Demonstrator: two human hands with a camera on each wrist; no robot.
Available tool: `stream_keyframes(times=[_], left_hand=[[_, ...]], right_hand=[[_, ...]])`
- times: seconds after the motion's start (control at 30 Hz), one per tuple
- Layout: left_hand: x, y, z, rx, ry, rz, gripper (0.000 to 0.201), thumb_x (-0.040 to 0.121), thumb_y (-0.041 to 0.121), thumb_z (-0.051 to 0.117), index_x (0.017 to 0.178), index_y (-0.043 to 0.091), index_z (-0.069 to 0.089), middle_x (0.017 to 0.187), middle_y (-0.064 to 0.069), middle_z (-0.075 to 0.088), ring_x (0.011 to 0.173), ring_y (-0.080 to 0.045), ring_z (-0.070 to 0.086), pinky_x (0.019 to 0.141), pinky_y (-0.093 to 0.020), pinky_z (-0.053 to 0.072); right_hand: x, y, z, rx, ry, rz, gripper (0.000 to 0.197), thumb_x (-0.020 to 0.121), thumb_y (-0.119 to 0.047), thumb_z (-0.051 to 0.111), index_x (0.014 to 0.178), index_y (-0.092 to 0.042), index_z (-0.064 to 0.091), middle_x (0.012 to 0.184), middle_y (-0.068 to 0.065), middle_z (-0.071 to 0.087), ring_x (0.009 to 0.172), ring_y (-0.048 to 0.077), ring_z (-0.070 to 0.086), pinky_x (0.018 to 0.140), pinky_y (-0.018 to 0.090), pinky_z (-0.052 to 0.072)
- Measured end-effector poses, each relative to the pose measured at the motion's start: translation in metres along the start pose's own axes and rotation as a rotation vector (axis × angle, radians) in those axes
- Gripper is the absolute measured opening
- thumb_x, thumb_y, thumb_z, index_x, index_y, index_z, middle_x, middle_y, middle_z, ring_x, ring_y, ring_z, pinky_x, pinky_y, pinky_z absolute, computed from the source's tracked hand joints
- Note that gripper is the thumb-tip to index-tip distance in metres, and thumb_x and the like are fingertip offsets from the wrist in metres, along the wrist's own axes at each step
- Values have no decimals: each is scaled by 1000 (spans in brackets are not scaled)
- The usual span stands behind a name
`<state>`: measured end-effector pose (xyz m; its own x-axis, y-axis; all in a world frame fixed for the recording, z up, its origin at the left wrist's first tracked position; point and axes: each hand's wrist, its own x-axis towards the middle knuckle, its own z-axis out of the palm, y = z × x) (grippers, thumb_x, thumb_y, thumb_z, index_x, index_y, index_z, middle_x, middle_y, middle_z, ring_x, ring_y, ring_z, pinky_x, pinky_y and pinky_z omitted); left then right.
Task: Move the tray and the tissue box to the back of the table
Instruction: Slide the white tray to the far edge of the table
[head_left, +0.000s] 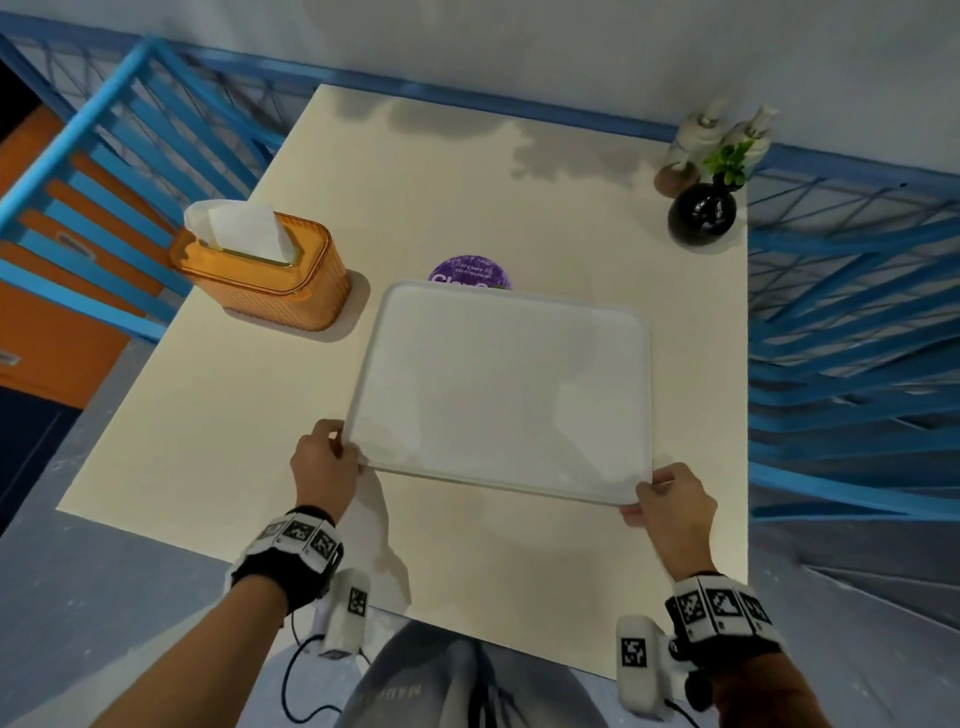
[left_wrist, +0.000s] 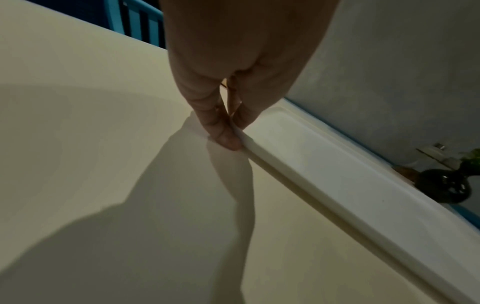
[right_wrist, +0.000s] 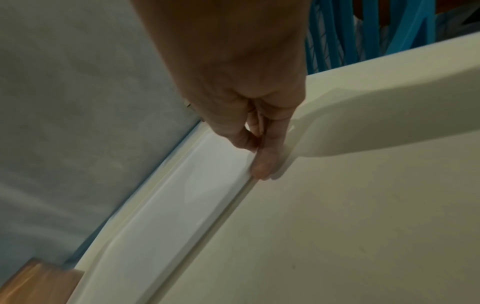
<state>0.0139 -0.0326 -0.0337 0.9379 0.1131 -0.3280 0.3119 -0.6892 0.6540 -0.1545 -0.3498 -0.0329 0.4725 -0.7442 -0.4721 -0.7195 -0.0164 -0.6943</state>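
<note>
While both hands (head_left: 324, 457) (head_left: 675, 496) pinch the tray (head_left: 498, 389) rim between fingers (left_wrist: 223, 135), push evenly, keeping it level beyond them.

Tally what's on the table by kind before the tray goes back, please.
Tray: 1, both hands pinching its near corners
Tissue box: 1
Purple round sticker: 1, partly under the tray
Black vase with green sprig: 1
Pale bottles: 2
Small brown item: 1, too blurred to name
Total: 7
</note>
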Motion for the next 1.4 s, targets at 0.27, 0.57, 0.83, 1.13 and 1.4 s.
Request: stream_keyframes(times=[0.27, 0.57, 0.83, 1.13, 1.4], left_hand=[[54, 46, 15, 70, -3, 54, 26, 84, 4, 54, 109, 1, 61, 87, -25, 74, 82, -37, 72, 84, -42, 55], [128, 103, 41, 61, 1, 66, 22, 87, 2, 49, 107, -1, 56, 106, -31, 64, 90, -45, 66, 78, -52, 58], [168, 172, 51, 296, -19, 56, 37, 92, 10, 47, 125, -5, 49, 129, -32, 50, 119, -44, 49, 99, -44, 40], [236, 212, 63, 458, -57, 175, 32, 95, 11, 44, 118, -9, 53, 64, -5, 36, 77, -28, 38, 79, -33, 25], [267, 232, 69, 438, -83, 213, 35, 94, 15, 51, 118, -10, 54, 121, -29, 58, 108, -38, 50, 92, -38, 35]], right_hand=[[47, -44, 11, 47, 46, 4, 8, 86, 5, 51, 90, -3, 51, 99, 31, 66, 28, 3, 56, 31, 13, 44], [111, -109, 25, 48, 106, -24, 12, 87, 9, 49, 89, -3, 50, 108, 32, 63, 23, -5, 48, 26, 10, 37], [178, -148, 46, -58, 171, -41, 10, 85, 3, 49, 90, -5, 52, 90, 27, 71, 22, 0, 50, 39, 20, 50], [219, -192, 64, -64, 149, -5, 19, 87, 0, 48, 102, 7, 58, 73, 21, 68, 70, 38, 73, 73, 46, 60], [240, -215, 67, -37, 184, 15, 5, 86, 1, 50, 88, -1, 54, 82, 25, 71, 53, 20, 71, 57, 32, 59]])
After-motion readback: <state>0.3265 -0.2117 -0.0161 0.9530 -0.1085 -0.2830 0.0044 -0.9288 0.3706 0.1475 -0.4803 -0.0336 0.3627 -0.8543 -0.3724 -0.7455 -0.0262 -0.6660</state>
